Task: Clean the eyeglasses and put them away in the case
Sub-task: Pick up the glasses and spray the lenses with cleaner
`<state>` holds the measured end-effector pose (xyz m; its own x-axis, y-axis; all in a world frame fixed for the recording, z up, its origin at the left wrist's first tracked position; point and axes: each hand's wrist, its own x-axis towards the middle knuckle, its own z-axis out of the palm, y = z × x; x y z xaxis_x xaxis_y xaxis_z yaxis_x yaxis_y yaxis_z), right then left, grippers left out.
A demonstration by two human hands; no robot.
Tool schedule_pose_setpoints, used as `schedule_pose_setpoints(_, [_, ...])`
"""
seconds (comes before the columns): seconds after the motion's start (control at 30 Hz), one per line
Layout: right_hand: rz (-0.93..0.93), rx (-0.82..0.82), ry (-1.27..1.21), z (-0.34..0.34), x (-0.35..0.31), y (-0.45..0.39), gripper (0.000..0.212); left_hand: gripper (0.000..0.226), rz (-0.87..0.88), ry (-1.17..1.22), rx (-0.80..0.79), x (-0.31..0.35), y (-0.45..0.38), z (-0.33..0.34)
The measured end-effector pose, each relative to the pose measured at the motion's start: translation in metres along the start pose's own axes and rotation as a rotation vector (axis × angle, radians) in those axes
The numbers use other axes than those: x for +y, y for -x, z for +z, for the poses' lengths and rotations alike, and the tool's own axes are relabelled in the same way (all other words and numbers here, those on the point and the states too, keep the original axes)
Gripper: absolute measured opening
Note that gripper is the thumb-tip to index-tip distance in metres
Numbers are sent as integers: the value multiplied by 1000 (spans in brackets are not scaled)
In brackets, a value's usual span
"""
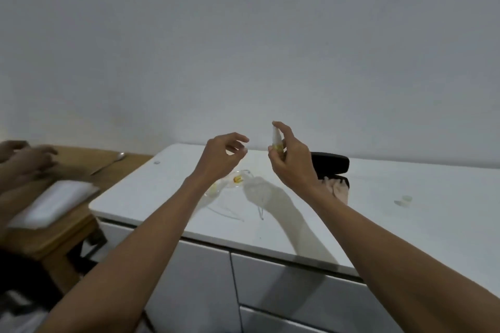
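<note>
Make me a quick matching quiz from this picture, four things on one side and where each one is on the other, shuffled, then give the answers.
Things:
1. spray bottle
2. eyeglasses
3. glasses case
4. spoon

Places:
A. lying on the white cabinet top below the left hand
B. on the wooden table at far left
C. held up in the right hand
D. open on the cabinet top behind the right wrist

Pairs: 1-C, 2-A, 3-D, 4-B

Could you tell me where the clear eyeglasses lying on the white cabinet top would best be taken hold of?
Probably at the bridge of the eyeglasses, pinched from above by the free left hand. The lenses face the wall and the thin temples trail toward the near edge, so gripping the bridge should keep fingers off the lenses.
</note>
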<state>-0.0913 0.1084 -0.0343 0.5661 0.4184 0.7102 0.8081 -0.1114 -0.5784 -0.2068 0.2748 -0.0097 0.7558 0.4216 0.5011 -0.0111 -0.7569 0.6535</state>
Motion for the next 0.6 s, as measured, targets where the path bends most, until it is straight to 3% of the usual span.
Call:
schedule_pose_setpoints(0.2, [20,-81,-48,38,-16,3,55,48,-86,-244,-72,-54,48,-49])
schedule_pose_setpoints(0.37, [37,-116,-80,51,-25,5,55,45,-109,-346,-131,-76,70,-62])
schedule_pose_setpoints(0.6, [56,-121,-70,54,-32,4,56,31,-9,-393,-81,-93,73,-53])
